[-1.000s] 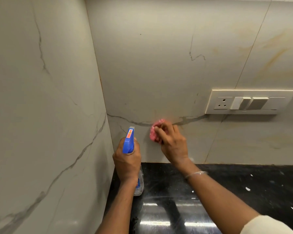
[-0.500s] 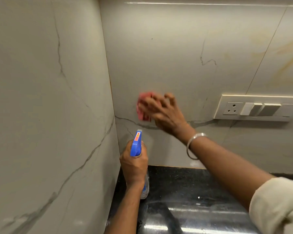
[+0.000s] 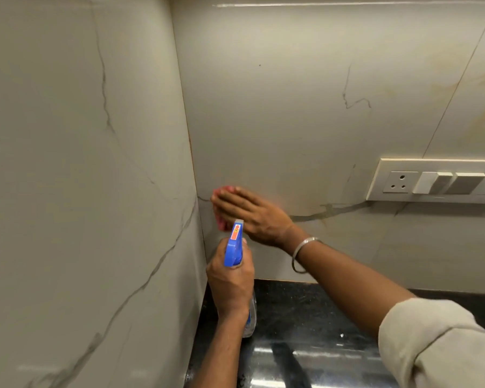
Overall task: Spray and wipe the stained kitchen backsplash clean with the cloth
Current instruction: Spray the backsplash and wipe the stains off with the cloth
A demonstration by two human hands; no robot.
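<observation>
My right hand (image 3: pixel 249 212) lies flat against the marble backsplash (image 3: pixel 291 107), pressing a pink cloth (image 3: pixel 221 219) onto it close to the corner. Most of the cloth is hidden under the fingers. My left hand (image 3: pixel 230 281) grips a spray bottle with a blue head (image 3: pixel 234 245) and a clear body (image 3: pixel 251 317), held upright just below the right hand, nozzle toward the wall. Yellow-brown stains (image 3: pixel 482 113) streak the tile at the upper right.
A white socket and switch plate (image 3: pixel 437 182) is mounted on the backsplash at the right. The side wall (image 3: pixel 81 191) meets the backsplash at the corner on the left. A glossy black countertop (image 3: pixel 305 331) runs below.
My right hand with the cloth rose up the wall, then slid down and left toward the corner. The left hand kept hold of the bottle. The camera view shifted slightly.
</observation>
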